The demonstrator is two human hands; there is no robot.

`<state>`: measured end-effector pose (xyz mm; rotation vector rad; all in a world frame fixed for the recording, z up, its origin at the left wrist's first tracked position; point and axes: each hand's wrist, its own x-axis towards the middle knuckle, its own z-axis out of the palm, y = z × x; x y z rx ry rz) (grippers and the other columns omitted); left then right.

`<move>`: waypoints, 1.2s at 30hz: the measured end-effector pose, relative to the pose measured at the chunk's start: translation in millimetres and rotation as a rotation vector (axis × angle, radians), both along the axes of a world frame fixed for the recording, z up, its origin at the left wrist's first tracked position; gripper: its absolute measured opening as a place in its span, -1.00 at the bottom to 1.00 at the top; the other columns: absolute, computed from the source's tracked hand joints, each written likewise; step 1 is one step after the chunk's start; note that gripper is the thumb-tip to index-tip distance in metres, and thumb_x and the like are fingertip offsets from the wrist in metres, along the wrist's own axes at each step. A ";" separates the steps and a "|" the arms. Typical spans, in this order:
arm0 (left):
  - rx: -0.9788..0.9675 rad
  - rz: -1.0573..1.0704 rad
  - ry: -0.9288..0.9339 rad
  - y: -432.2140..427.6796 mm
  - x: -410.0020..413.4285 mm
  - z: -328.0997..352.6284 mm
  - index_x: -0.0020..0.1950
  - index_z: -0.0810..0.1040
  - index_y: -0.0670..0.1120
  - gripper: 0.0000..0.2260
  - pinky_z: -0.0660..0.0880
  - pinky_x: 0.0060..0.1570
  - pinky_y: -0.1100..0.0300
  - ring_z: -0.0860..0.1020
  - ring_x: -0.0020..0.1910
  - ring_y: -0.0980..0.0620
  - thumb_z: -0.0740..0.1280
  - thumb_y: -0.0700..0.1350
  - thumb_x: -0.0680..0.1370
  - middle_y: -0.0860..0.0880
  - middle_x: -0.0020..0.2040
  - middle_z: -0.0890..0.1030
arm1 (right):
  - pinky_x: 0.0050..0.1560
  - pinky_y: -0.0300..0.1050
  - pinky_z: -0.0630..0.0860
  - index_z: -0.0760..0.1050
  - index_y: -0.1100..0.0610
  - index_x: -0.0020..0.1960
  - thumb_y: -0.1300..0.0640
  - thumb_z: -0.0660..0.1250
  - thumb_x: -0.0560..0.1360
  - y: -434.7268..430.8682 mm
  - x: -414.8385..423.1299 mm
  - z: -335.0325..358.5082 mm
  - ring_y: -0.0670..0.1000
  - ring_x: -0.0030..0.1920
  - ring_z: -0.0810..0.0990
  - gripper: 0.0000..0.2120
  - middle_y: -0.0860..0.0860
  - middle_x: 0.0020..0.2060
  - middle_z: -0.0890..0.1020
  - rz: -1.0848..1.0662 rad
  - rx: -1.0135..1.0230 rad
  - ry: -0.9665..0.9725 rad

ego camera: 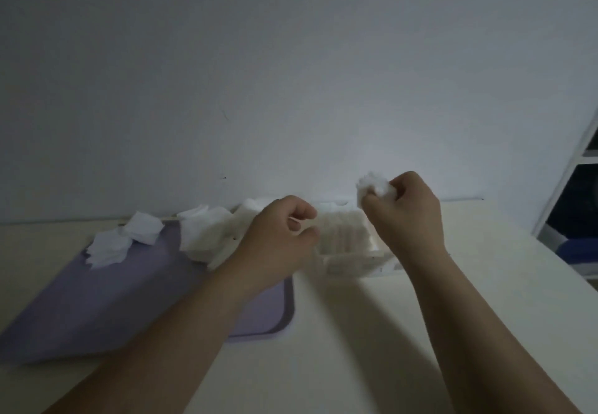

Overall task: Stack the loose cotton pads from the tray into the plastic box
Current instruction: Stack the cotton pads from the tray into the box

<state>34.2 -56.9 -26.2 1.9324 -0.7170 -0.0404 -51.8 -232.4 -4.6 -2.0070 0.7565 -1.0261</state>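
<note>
Fluffy white cotton pads bunched in gripping right hand, left hand curled, its hold unclear

Dim, bluish, grainy light throughout. The plain grey-white wall is brightest just off centre toward 3 o'clock and darkens toward 11 o'clock. Faint soft shadows lie on the cream flat tabletop at 6 o'clock. The crumpled white cotton pads look washed out. Wide-angle distortion tilts the white shelf frame at the 3 o'clock edge.
</note>
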 end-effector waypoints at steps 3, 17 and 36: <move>0.144 -0.060 -0.096 -18.1 -4.8 -9.3 0.16 0.59 0.16 -0.77 0.43 0.10 0.42 0.49 0.19 0.24 0.43 -0.05 0.53 0.19 0.24 0.50 | -0.34 -0.12 0.33 0.43 0.08 -0.14 -0.01 0.31 0.49 -28.4 5.5 -17.0 0.00 -0.27 0.52 -0.84 -0.01 -0.19 0.58 -0.129 -0.130 0.228; 0.088 -0.096 -0.191 -29.2 -5.7 -29.7 0.06 0.70 -0.03 -0.85 0.42 0.00 0.26 0.50 0.12 0.20 0.41 -0.02 0.56 0.11 0.13 0.53 | -0.29 -0.19 0.38 0.48 0.13 -0.21 0.22 0.28 0.34 -19.0 10.4 -18.2 0.09 -0.33 0.51 -0.96 0.04 -0.27 0.56 0.056 -0.300 0.672; 0.077 -0.007 -0.334 -8.5 -7.0 -31.1 0.27 0.61 0.01 -0.75 0.23 0.39 0.28 0.35 0.40 0.21 0.32 0.01 0.62 0.15 0.42 0.41 | -0.03 0.01 0.66 0.61 0.14 0.09 0.25 0.29 0.33 -4.3 3.3 -10.2 0.14 -0.07 0.66 -0.65 0.03 -0.09 0.69 0.056 -0.205 0.524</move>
